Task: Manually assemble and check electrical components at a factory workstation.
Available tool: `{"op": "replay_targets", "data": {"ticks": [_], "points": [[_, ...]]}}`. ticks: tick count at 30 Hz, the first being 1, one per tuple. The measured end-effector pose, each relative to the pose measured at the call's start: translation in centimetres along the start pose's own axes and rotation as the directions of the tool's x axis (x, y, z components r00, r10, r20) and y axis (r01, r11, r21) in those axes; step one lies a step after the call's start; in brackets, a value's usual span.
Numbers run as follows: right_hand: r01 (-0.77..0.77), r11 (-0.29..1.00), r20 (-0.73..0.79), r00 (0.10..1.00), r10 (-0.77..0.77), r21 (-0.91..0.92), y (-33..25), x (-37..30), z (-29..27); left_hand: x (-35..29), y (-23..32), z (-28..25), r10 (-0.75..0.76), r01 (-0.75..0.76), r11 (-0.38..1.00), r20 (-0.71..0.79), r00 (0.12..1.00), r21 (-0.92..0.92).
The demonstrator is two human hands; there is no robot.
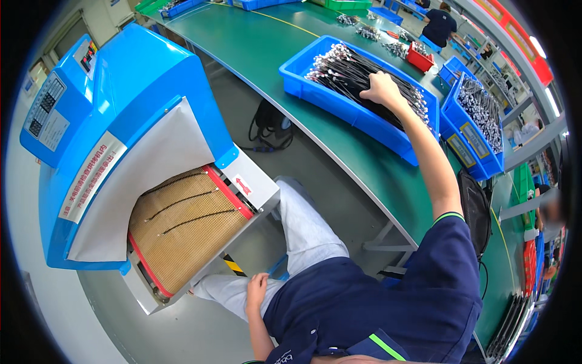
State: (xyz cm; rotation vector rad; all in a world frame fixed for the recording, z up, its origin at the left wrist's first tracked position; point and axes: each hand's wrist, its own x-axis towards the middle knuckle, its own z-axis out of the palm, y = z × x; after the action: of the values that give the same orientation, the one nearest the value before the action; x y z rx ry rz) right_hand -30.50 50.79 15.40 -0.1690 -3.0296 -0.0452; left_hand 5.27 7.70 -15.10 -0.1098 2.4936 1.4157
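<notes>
My right hand (384, 91) reaches into a long blue bin (370, 125) on the green table. Its fingers curl down on the black cables (347, 76), fingertips partly hidden among them; how many they grip cannot be told. White and silver ends show on the cables at both ends of the heap. Low in the view, my left hand (256, 292) rests on my thigh, loosely bent, with nothing visible in it. At the left, three black cables (182, 206) lie apart on the brown mesh belt (173, 252) of a blue conveyor machine (145, 67).
A second blue bin (451, 130) of cables with silver ends stands right of the first. Behind are a small red bin (419, 57) and loose bundles of parts (368, 32). A black bag (474, 206) sits by my right arm. Another person (439, 27) works far back.
</notes>
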Motion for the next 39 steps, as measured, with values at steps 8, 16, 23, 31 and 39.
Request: {"op": "replay_targets", "data": {"ticks": [8, 16, 23, 31, 39], "points": [[-0.048, 0.990, -0.006, 0.999, 0.050, 0.136, 3.7, 1.8, -4.0, 0.0, -1.1, 0.5, -0.005, 0.005, 1.000, 0.004, 1.000, 0.007], [0.002, 0.947, 0.070, 0.997, -0.025, 0.320, 6.9, 2.0, 0.0, 0.2, -1.4, 0.6, 0.003, -0.003, 1.000, 0.005, 1.000, 0.012], [-0.179, 0.977, -0.037, 0.982, 0.185, 0.117, 2.9, 1.2, -0.5, 0.2, -0.6, 0.2, -0.042, 0.040, 0.997, 0.031, 0.999, 0.062], [0.000, 0.860, -0.250, 0.957, 0.149, 0.511, 10.1, 2.2, -6.3, 0.3, -1.2, 0.7, -0.022, 0.021, 0.998, 0.027, 0.999, 0.051], [0.022, 0.290, -0.140, 0.909, 0.393, 0.957, 17.1, -1.7, -6.0, 0.7, -1.6, 0.7, 0.010, -0.011, 1.000, 0.047, 0.999, 0.029]]}}
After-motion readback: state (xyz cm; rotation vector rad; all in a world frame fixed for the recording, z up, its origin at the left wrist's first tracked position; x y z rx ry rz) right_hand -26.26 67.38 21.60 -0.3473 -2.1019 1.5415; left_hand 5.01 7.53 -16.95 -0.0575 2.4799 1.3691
